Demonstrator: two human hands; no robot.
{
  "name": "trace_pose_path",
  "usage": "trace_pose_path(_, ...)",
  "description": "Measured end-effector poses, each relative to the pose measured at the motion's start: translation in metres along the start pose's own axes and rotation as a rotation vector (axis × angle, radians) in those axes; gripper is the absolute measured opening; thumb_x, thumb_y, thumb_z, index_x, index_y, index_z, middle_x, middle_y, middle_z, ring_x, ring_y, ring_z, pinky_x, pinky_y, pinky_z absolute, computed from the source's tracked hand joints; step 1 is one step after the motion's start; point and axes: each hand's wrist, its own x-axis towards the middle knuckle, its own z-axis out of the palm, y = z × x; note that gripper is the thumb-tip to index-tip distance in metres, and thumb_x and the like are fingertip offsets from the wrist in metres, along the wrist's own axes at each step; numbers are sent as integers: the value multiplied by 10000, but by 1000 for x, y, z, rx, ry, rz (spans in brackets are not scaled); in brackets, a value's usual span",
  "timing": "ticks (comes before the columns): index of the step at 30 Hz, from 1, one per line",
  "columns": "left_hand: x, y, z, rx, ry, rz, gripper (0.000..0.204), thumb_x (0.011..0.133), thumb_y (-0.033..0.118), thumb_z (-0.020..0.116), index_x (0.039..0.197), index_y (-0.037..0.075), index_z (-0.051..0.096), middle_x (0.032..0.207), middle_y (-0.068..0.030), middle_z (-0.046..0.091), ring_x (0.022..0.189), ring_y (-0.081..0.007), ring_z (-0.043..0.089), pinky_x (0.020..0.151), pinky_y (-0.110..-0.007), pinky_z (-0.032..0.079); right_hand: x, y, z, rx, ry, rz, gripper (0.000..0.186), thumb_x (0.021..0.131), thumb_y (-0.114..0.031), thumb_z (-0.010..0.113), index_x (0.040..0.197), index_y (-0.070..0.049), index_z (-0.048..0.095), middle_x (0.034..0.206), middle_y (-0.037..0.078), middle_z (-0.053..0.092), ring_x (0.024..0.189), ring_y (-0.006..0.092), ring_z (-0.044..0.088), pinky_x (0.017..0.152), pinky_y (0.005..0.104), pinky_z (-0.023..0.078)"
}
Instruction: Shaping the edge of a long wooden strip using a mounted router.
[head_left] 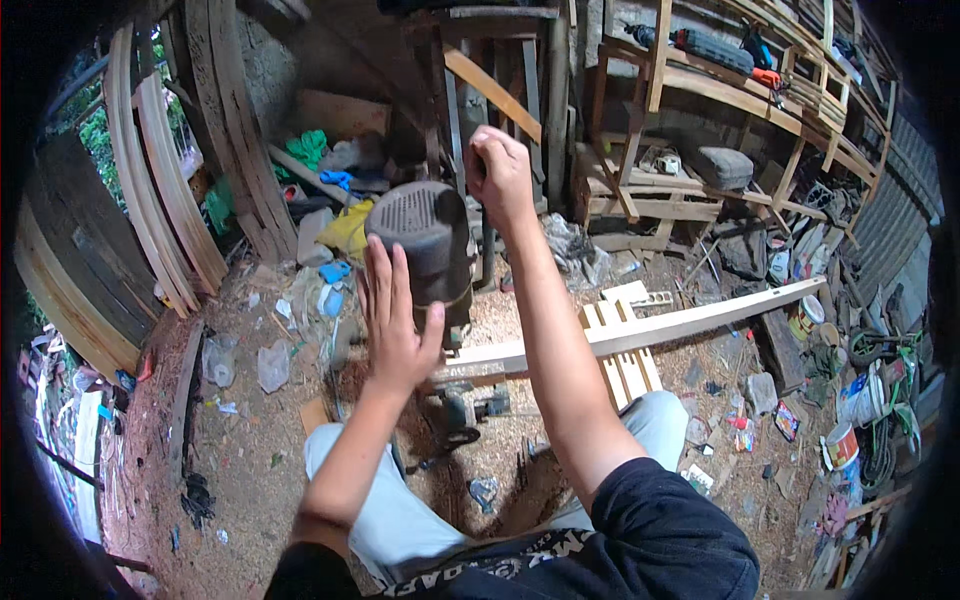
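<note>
A black motor housing (420, 250) with a vented round top stands upright at the centre of the head view, part of a machine (460, 410) below. My left hand (395, 310) lies against its side, fingers stretched out and apart. My right hand (500, 175) is raised just right of and above the housing, fingers curled closed; what they hold is hidden, with a dark upright bar below the hand. A long pale wooden piece (690, 315) crosses the machine beneath my arms, over several short slotted boards (625, 365).
Long planks (150, 200) lean at the left. A rough wooden rack (700, 190) at the back right holds a power tool (715, 50). Plastic scraps (275, 365) and shavings litter the ground; buckets (855, 395) and junk line the right side, beside corrugated sheet (895, 200).
</note>
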Motion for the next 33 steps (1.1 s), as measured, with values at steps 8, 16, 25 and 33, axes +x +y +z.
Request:
trace_pose_path(8,-19,-49,23,19,-42,94,679,1029,293,451,1617,6,270,1691,-244,189,1576,-383,173,1255,-552,60,0,-18,-11,98,-181,143,391,960,-256,436,723,0,615,614,48,552,526,129,499,528,301,398)
trace_pose_path(16,-24,-51,31,12,-38,94,681,1043,330,439,1619,9,266,1694,-239,180,1578,-380,171,1248,-575,33,-34,-15,-9,-23,-104,-27,411,984,-266,459,628,-63,495,525,1,410,449,90,335,436,265,250)
trace_pose_path(25,-27,-47,23,-29,-89,73,684,1050,349,419,1612,-11,270,1692,-259,167,1574,-403,170,1244,-577,35,-49,-14,-11,95,-82,-53,306,1003,-189,574,742,-31,552,625,-43,472,559,44,415,505,231,313)
trace_pose_path(33,-28,-47,27,-8,-127,59,734,1063,400,394,1604,-64,220,1678,-314,124,1575,-436,116,1251,-555,20,-70,-16,-16,115,-142,-121,313,1005,-227,603,768,-26,567,633,-40,490,579,36,421,508,232,321)
